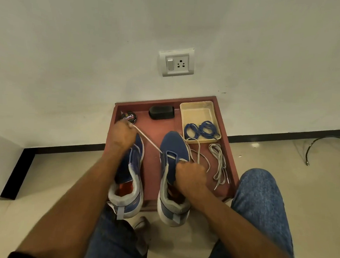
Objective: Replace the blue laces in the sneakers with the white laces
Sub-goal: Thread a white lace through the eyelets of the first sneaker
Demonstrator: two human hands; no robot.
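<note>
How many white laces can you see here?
2. One white lace runs taut from the left hand to the right-hand sneaker; a spare white lace lies bundled on the table beside it.

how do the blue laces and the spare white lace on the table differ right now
The blue laces lie coiled in loops inside the beige tray; the spare white lace lies folded in long strands on the bare red table, right of the right sneaker. The blue ones are bright blue and look thinner and rounder; the white one looks flat and pale. Both lie loose, in no hand's grip and in no shoe.
</note>
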